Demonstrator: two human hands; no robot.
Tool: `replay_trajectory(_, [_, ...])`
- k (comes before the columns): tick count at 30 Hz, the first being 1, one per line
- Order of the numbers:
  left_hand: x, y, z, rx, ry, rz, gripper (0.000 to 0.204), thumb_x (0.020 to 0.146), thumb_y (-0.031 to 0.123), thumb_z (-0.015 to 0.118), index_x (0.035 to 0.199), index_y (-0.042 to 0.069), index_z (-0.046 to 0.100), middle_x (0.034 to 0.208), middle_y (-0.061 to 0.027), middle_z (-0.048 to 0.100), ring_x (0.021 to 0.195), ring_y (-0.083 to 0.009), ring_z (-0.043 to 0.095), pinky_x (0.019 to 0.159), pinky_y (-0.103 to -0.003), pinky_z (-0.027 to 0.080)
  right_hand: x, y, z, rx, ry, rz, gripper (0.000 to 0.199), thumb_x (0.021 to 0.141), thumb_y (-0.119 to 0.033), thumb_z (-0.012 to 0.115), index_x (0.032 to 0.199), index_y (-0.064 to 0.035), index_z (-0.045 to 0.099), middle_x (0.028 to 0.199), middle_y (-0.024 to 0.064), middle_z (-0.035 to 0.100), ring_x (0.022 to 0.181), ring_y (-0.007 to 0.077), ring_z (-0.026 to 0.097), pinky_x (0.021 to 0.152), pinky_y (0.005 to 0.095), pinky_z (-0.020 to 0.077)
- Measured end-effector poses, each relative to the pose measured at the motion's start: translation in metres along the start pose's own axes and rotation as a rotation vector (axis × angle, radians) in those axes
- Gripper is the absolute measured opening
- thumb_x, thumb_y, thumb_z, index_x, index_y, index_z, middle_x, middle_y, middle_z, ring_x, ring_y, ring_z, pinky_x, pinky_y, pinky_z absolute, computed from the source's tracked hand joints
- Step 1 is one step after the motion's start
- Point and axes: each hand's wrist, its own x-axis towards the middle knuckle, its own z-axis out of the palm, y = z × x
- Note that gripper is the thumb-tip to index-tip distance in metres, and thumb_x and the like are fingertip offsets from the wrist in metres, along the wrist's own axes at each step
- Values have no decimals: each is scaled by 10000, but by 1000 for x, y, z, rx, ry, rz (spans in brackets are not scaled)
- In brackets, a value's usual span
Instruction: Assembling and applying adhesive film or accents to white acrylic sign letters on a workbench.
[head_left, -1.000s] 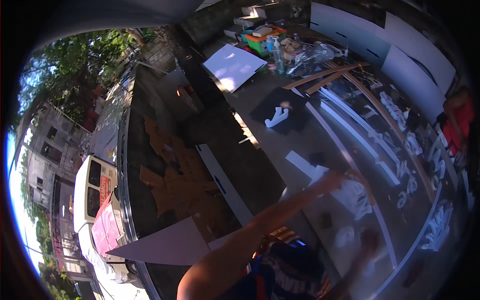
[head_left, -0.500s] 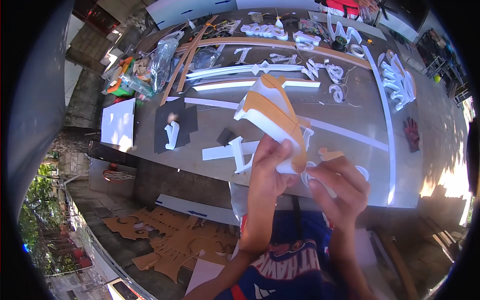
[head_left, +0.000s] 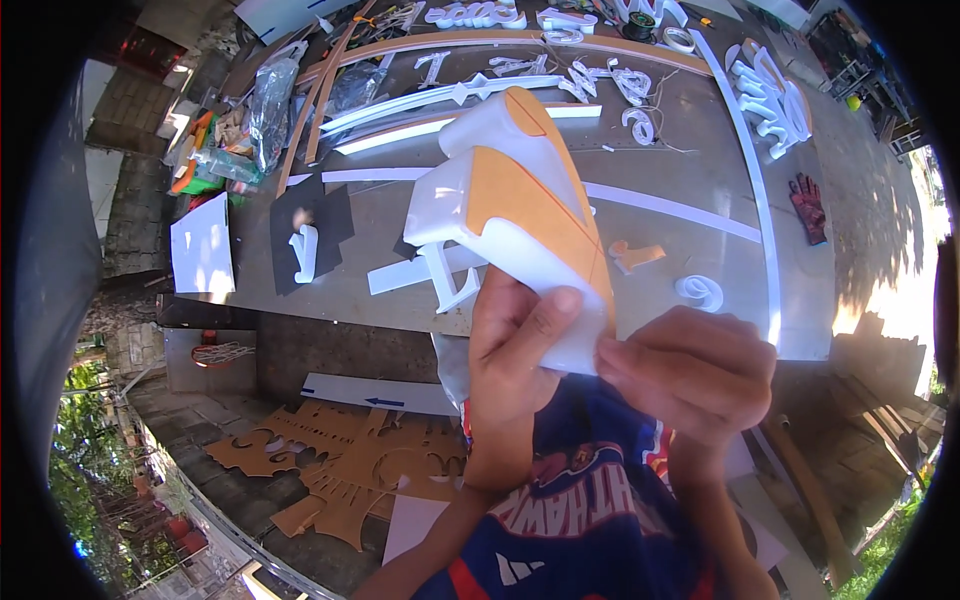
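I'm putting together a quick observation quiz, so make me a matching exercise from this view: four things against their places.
1. Glove
2. Small white letter
3. Big white-and-tan piece
4. Brown cut-out sheet

A. Held in the left hand
B. Toward the right end of the table
C. Off the table, lower left of the view
D. On the black sheet

Pairs: 1-B, 2-D, 3-A, 4-C

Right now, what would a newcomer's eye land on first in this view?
Probably the big white piece with the orange-brown face, mid-picture, held in the left hand above the table, with the right hand at its lower end. Next, likely the dark red glove near the table's right edge, and the cut-out brown sheet at lower left.
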Motion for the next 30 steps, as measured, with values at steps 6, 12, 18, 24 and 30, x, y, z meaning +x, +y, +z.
replay_trajectory(6, [-4, 3, 5, 18, 34, -23, 439, 907, 28, 511, 1322, -14, 373, 1170, -116, 543, 1000, -129, 543, 800, -254, 436, -1, -1, 2, 46, 29, 10, 205, 635, -39, 777, 826, 2, 714, 589, 66, 599, 486, 161, 583, 419, 251, 424])
replay_trajectory(12, [-3, 1, 0, 43, -14, -71, 451, 911, 25, 510, 1334, -4, 357, 1158, -107, 543, 988, -120, 541, 793, -246, 437, 2, -1, -4, -45, 32, -92, 190, 626, -33, 783, 801, -12, 712, 598, 56, 610, 488, 151, 589, 425, 249, 427])
replay_trajectory(18, [-13, 2, 14, 166, -15, -135, 471, 903, 18, 532, 1334, -3, 344, 1144, -94, 542, 998, -120, 541, 818, -257, 442, 27, -19, 8, -110, 344, -186, 241, 665, -78, 724, 860, 50, 663, 628, 91, 605, 473, 155, 549, 432, 234, 386])
replay_trajectory(24, [-17, 4, 17, 197, 10, -164, 485, 905, 21, 532, 1344, -10, 329, 1191, -90, 516, 1041, -133, 525, 867, -272, 425, 46, 1, 8, -98, 267, -449, 223, 723, -3, 682, 946, 2, 687, 864, 177, 627, 568, 122, 561, 445, 198, 389])
replay_trajectory(30, [-15, 4, 15, 232, -151, -246, 580, 898, 1, 516, 1410, -13, 244, 1299, -95, 431, 1179, -146, 425, 970, -293, 348, 58, 4, -9, -25, 116, -295, 275, 678, 47, 653, 942, -5, 710, 923, 171, 618, 596, 119, 544, 498, 181, 441])
